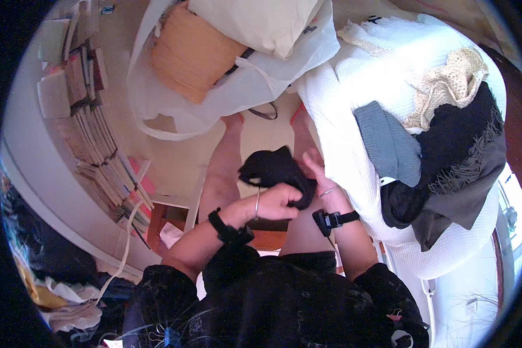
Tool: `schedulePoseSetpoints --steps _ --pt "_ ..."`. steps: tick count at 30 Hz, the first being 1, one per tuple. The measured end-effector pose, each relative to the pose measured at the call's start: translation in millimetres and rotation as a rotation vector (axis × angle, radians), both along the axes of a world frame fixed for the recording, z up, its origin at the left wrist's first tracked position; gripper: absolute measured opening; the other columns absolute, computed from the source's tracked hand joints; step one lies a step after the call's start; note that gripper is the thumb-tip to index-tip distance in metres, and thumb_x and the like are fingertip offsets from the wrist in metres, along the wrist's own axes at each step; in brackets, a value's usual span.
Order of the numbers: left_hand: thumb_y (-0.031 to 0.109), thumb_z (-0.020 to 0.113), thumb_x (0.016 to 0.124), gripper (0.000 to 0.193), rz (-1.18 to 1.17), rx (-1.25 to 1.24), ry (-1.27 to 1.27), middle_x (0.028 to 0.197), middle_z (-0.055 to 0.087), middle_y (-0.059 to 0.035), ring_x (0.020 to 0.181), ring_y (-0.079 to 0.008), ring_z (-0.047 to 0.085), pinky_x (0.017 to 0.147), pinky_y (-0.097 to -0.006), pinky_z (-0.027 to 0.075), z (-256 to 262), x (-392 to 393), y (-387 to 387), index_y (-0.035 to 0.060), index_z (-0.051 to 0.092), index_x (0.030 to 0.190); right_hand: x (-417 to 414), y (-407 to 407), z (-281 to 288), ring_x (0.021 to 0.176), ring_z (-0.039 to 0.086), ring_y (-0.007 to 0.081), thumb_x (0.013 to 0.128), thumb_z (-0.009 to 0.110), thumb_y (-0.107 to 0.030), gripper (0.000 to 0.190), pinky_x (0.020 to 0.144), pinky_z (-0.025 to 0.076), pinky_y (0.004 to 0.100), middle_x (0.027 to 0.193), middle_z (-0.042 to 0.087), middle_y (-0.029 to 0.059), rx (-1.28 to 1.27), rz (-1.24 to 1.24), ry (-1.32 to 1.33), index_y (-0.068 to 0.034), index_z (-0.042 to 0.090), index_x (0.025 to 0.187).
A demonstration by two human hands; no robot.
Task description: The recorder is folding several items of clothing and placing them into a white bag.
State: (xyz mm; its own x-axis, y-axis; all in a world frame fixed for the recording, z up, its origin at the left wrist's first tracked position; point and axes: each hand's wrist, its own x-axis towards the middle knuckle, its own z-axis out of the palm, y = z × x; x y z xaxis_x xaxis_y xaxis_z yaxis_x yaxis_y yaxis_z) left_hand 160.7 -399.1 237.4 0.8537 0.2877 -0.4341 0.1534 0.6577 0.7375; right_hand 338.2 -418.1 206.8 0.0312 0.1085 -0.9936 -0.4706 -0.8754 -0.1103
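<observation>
A bunched black cloth item [272, 167] is gripped in my left hand [278, 202], its loose part hanging forward above my legs. Just right of the cloth is my right hand [316, 169], fingers apart; whether it touches the cloth cannot be told. Close by on the right, a folded grey-blue ribbed knit [387, 143] lies on a white waffle-weave cover [343, 143]. Beside the knit are a black fringed scarf [456, 130], a dark grey cloth [456, 209] and a cream openwork knit [450, 82].
In front stands a large white plastic bag [226, 102] holding an orange-tan textile [195, 52] and a cream cloth item [261, 21]. Rows of books [93, 135] line a shelf at left. A pale cable [128, 243] hangs at lower left. A dark strap loop [264, 112] lies near my feet.
</observation>
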Motion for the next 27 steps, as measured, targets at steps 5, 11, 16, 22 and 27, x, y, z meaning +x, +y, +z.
schedulePoseSetpoints --steps 5,11,16,22,27 --pt "0.015 0.066 0.075 0.019 -0.047 -0.063 0.12 0.063 0.053 -0.0119 0.058 -0.0154 0.051 0.053 -0.0325 0.041 43 -35 12 -0.0005 0.055 0.073 -32 30 27 0.102 0.059 0.0143 0.084 0.059 0.005 0.05 0.09 0.046 0.0262 0.118 0.06 0.0099 0.302 0.166 0.509 0.0 0.046 0.132" --pt "0.012 0.073 0.079 0.054 0.809 -0.503 0.114 0.122 0.057 -0.0067 0.111 -0.0186 0.055 0.095 -0.0343 0.046 31 -81 42 0.0042 0.05 0.128 -67 86 49 0.098 0.06 0.0134 0.085 0.062 0.003 0.04 0.086 0.05 0.0276 0.11 0.062 0.0066 0.551 0.128 0.5 0.002 0.049 0.123" --pt "-0.001 0.069 0.079 0.051 1.234 -0.588 0.3 0.12 0.059 -0.0084 0.109 -0.0212 0.058 0.095 -0.0361 0.047 -18 -98 86 0.0032 0.051 0.127 -94 89 15 0.085 0.058 0.0109 0.084 0.065 -0.004 0.026 0.075 0.05 0.0251 0.096 0.06 0.0018 0.658 0.539 0.285 -0.002 0.054 0.108" --pt "-0.001 0.065 0.083 0.032 1.148 -0.049 0.635 0.109 0.065 -0.0089 0.097 -0.0196 0.062 0.086 -0.0318 0.049 -64 -127 121 -0.0002 0.061 0.114 -85 120 -101 0.081 0.057 0.0152 0.084 0.068 -0.019 0.036 0.068 0.05 0.0283 0.099 0.061 0.0085 0.321 0.22 -0.656 -0.001 0.056 0.113" --pt "0.004 0.066 0.082 0.024 0.818 0.444 0.86 0.1 0.069 -0.0129 0.089 -0.0217 0.066 0.081 -0.0321 0.049 -97 -134 134 -0.0055 0.064 0.104 -78 123 -115 0.067 0.055 0.0125 0.089 0.064 -0.021 0.023 0.058 0.046 0.027 0.079 0.063 0.0051 0.269 0.17 -0.316 0.0 0.064 0.098"
